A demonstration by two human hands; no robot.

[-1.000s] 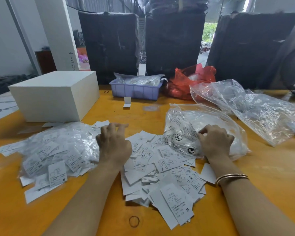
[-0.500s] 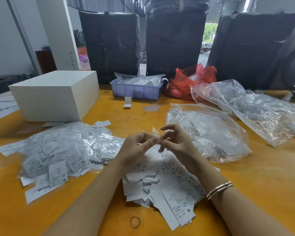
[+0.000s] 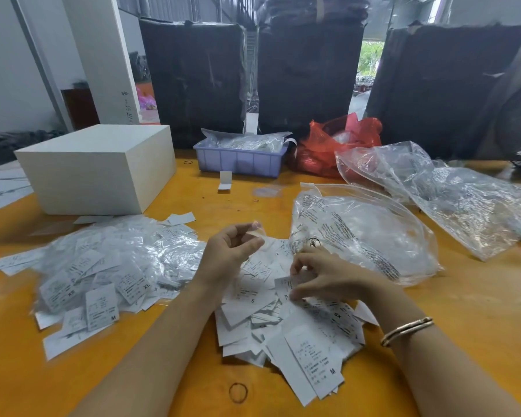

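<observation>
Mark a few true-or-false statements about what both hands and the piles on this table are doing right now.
1. The left hand pinches a small clear sleeve. True.
2. The right hand rests on the white box. False: it pinches a paper tag on the heap of loose tags; the box stands apart at far left.
3. A pile of bagged tags lies left of the left hand. True.
4. The purple tray is empty. False: it holds clear packets.
5. A rubber band lies on the table between the forearms. True.
</observation>
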